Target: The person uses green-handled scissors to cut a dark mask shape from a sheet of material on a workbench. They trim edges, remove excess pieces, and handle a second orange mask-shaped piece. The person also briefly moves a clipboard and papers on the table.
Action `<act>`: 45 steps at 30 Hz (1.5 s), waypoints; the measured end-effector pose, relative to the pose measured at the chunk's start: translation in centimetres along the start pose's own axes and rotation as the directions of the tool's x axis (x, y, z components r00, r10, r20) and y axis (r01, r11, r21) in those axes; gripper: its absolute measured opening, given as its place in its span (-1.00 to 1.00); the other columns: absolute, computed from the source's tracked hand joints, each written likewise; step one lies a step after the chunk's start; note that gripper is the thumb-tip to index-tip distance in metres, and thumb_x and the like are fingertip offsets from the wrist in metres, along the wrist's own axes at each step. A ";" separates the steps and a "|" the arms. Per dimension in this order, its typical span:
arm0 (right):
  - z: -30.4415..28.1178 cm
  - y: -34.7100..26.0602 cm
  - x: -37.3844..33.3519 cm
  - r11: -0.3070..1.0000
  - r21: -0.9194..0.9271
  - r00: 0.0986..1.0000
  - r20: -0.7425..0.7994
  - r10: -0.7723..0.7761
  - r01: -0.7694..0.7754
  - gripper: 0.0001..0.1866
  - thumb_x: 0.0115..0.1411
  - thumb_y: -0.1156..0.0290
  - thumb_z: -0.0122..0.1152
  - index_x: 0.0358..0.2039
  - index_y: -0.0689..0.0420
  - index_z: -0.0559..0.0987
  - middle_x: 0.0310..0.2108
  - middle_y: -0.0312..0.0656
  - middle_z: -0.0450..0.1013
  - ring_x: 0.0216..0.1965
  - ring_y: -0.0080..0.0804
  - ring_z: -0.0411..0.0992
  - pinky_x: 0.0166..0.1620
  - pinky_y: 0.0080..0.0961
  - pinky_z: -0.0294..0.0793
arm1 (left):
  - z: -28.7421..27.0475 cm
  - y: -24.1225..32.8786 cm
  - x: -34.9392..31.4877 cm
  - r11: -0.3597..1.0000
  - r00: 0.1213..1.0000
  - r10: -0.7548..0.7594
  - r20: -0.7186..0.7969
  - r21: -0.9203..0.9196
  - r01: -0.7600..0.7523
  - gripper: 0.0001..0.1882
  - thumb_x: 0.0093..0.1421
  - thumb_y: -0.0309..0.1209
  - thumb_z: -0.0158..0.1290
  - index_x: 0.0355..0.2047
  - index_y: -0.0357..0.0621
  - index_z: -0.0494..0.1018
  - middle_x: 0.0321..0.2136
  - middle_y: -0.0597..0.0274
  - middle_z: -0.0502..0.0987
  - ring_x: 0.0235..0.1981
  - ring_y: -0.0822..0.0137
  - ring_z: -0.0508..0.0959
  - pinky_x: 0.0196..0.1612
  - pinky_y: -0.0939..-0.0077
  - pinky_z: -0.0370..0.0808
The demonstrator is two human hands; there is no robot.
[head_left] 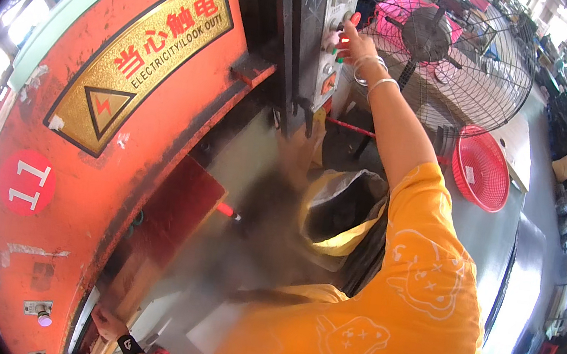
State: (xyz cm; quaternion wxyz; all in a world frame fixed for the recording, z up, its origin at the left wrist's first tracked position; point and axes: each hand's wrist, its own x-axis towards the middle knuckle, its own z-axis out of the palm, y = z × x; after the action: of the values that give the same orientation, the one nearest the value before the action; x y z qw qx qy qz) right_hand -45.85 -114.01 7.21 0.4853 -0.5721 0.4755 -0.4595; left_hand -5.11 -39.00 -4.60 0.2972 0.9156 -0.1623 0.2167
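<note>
My right hand (357, 48), with bracelets at the wrist, reaches up to the grey control panel (330, 84) on a dark post. Its fingers are apart and touch the panel among the buttons, just below a red button (354, 19). At the lower left my left hand (110, 323), above a black wristband (129, 346), lies at the edge of a wooden board (108, 348) beside the orange machine (12, 250). Nothing shows in it, and its fingertips are partly lost against the machine. A dark red block (185, 200) sits under the machine's curved frame.
A black wire fan (428, 35) stands close to my right forearm. Beyond it are a red plastic basket (482, 169) and a table. An open sack with a yellow edge (347, 238) stands below my arm. Dark, blurred shapes fill the middle.
</note>
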 end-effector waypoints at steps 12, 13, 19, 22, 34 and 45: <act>-1.6 -2.1 -0.2 0.331 -0.796 0.748 0.214 -0.628 0.506 -0.62 0.02 0.14 0.27 -0.16 0.04 0.57 -0.38 -0.13 0.55 -0.32 -0.17 0.52 -0.25 -0.30 0.50 | 0.0 -1.1 0.1 1.000 1.000 0.028 -0.007 0.012 -0.028 -0.68 0.18 -0.28 -0.12 -0.21 -0.27 0.45 -0.26 -0.02 0.53 -0.20 0.05 0.52 -0.09 0.29 0.41; -1.4 -2.1 -0.2 0.333 -0.849 0.805 0.165 -0.570 0.410 -0.60 0.03 0.11 0.25 -0.15 0.02 0.56 -0.36 -0.12 0.55 -0.30 -0.14 0.52 -0.23 -0.27 0.49 | 0.1 -1.1 0.2 1.000 1.000 0.009 0.002 0.011 -0.009 -0.68 0.18 -0.29 -0.12 -0.20 -0.27 0.45 -0.26 -0.02 0.53 -0.20 0.06 0.52 -0.09 0.28 0.41; -1.4 -0.5 -2.1 0.443 -0.760 0.683 0.002 -0.730 0.476 -0.47 0.05 0.11 0.23 -0.01 0.12 0.44 -0.06 0.00 0.42 -0.02 -0.04 0.38 0.01 -0.20 0.36 | 0.2 -0.8 -0.4 0.995 0.993 -0.086 0.083 0.047 0.082 -0.72 0.19 -0.32 -0.07 -0.17 -0.20 0.46 -0.20 0.04 0.54 -0.17 0.08 0.52 -0.07 0.29 0.43; -2.6 0.8 -3.6 0.494 -0.749 0.710 -0.045 -0.703 0.441 -0.49 0.05 0.14 0.26 -0.07 0.22 0.49 -0.09 0.03 0.46 -0.04 -0.07 0.42 0.03 -0.27 0.36 | -0.1 -0.1 -0.9 0.998 1.000 0.025 -0.020 0.065 -0.023 -0.79 0.17 -0.31 -0.04 -0.26 -0.04 0.52 -0.34 0.07 0.58 -0.31 0.06 0.58 -0.24 0.23 0.49; 7.2 -2.4 -17.2 0.611 -0.151 0.625 0.293 -0.723 0.777 -0.74 0.18 0.44 0.16 -0.12 0.22 0.53 -0.20 -0.27 0.49 -0.21 -0.56 0.39 -0.12 -0.60 0.36 | -0.9 4.6 -3.0 0.998 0.998 -0.044 -0.046 0.036 0.046 -0.89 0.02 -0.31 0.03 -0.48 0.05 0.54 -0.53 0.12 0.54 -0.37 0.05 0.52 -0.25 0.13 0.44; 26.4 -4.8 -51.0 0.719 0.211 0.234 0.853 -0.466 0.662 -0.68 0.03 0.62 0.19 -0.15 0.14 0.51 -0.21 -0.21 0.43 -0.16 -0.45 0.38 -0.09 -0.52 0.37 | -9.9 2.7 -12.4 0.915 0.942 0.259 0.214 -0.366 -0.168 -0.88 -0.03 -0.50 0.06 -0.43 -0.09 0.53 -0.40 0.13 0.56 -0.31 0.11 0.52 -0.19 0.29 0.44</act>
State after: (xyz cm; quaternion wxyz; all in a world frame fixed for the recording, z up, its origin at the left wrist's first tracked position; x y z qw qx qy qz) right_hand -25.76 -59.99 5.89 0.3947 -0.8961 -0.0350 -0.2001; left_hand -19.82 -32.88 -2.25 0.4025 0.8468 -0.3344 0.0956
